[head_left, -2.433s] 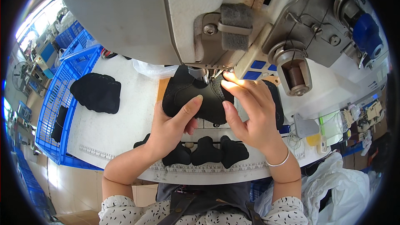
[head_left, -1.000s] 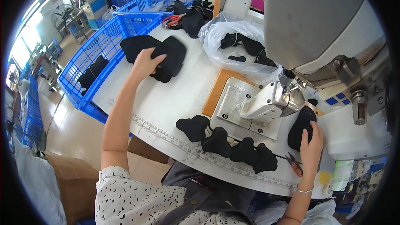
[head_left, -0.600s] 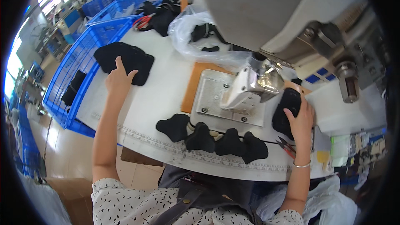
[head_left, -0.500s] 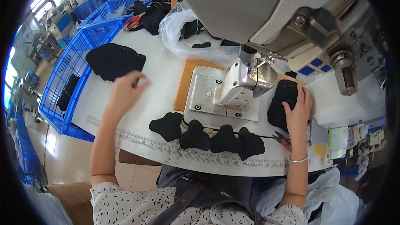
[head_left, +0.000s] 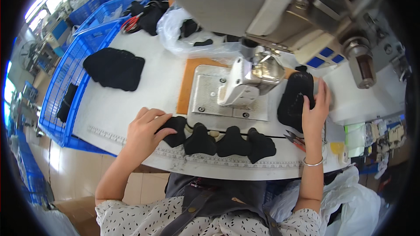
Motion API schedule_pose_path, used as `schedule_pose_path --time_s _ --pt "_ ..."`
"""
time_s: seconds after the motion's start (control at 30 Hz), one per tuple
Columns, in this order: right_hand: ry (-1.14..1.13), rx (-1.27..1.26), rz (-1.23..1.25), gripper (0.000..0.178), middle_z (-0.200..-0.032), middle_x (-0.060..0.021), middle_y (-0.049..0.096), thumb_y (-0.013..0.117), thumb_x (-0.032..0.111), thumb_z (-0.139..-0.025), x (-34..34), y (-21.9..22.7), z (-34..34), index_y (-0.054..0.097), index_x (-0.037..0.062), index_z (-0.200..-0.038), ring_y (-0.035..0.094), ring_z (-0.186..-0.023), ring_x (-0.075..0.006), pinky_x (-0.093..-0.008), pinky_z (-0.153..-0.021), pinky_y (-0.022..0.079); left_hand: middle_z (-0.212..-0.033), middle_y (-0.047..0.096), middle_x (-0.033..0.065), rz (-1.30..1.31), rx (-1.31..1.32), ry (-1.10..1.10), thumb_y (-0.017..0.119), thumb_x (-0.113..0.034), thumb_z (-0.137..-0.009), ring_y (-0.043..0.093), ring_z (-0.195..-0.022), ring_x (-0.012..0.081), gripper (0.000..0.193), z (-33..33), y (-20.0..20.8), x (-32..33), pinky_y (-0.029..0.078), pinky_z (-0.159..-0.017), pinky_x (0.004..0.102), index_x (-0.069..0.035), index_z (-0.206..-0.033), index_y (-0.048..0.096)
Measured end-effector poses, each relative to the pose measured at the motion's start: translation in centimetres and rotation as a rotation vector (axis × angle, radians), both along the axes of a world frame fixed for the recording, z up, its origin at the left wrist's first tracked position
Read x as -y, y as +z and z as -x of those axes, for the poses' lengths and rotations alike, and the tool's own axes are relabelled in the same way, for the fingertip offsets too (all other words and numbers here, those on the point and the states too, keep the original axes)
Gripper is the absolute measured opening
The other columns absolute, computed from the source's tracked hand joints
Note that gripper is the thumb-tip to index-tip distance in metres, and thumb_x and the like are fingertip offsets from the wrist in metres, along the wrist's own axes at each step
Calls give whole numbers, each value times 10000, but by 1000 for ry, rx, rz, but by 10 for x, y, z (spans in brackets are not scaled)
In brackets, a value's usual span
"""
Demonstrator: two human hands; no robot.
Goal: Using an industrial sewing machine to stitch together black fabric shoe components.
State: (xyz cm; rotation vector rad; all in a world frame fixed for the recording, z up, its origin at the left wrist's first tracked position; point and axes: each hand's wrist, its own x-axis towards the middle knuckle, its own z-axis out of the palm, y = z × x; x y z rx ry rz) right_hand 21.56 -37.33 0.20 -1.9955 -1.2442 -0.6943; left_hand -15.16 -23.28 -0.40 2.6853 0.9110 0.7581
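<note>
Along the front of the sewing table lie several small black lobed fabric pieces in a row, a middle one [head_left: 233,141] among them. My left hand [head_left: 148,132] is at the row's left end, thumb and fingers closed around the leftmost black fabric piece [head_left: 176,134]. On the right, my right hand [head_left: 316,107] grips the edge of a black fabric stack [head_left: 294,100], thumb on top and fingers along its far side. Between the hands sits the sewing machine's metal bed plate [head_left: 205,91] under the machine head [head_left: 251,81]. Another black fabric stack [head_left: 114,69] lies at the left.
Red-handled snips [head_left: 296,141] lie beside my right wrist. A printed ruler strip [head_left: 201,160] follows the table's front edge. Blue baskets [head_left: 65,91] border the left side. At the back are a clear plastic bag [head_left: 168,35] and red-handled scissors [head_left: 130,25]. The machine arm [head_left: 218,4] overhangs the table.
My left hand has come down and right from near the left stack to the leftmost piece of the row, and closed on it. My right hand stays on its stack. The view has shifted slightly.
</note>
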Motion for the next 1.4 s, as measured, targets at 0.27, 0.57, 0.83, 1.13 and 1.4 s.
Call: schedule_pose_path --time_s 0.27,0.57,0.83,1.13,1.4 --pt "256 -357 -440 146 -840 -26 607 630 5 -813 53 32 38 587 -35 -946 523 -722 -56 -184 -646 425 -741 577 59 256 53 45 755 -64 -645 540 -741 191 205 0 11 -3 408 -729 311 -47 -769 593" --pt "774 -682 -335 200 -999 -149 595 531 10 -868 16 48 124 572 -62 -1050 562 -812 -108 -206 -717 452 -1115 551 94 933 428 -719 762 -88 -713 534 -976 167 153 -79 55 24 415 -859 287 -41 -782 634" --pt "907 -534 -113 191 -983 -187 556 692 33 -720 11 47 120 601 -24 -878 582 -764 -232 -265 -671 452 -853 627 22 691 661 -434 723 -60 -756 575 -773 60 202 -91 52 37 469 -695 203 -2 -898 592" --pt "886 -680 27 123 -755 -94 533 685 11 -734 15 50 123 565 -8 -748 501 -611 -135 -221 -550 374 -1173 529 111 950 891 -470 666 0 -793 551 -927 92 529 -96 56 42 477 -766 218 18 -1255 410" --pt "961 -824 33 99 -764 -86 534 661 -22 -749 18 50 123 563 -24 -760 498 -630 -90 -190 -559 365 -754 598 -9 971 682 -506 620 -70 -853 479 -670 24 118 -88 63 47 423 -572 185 30 -913 596"
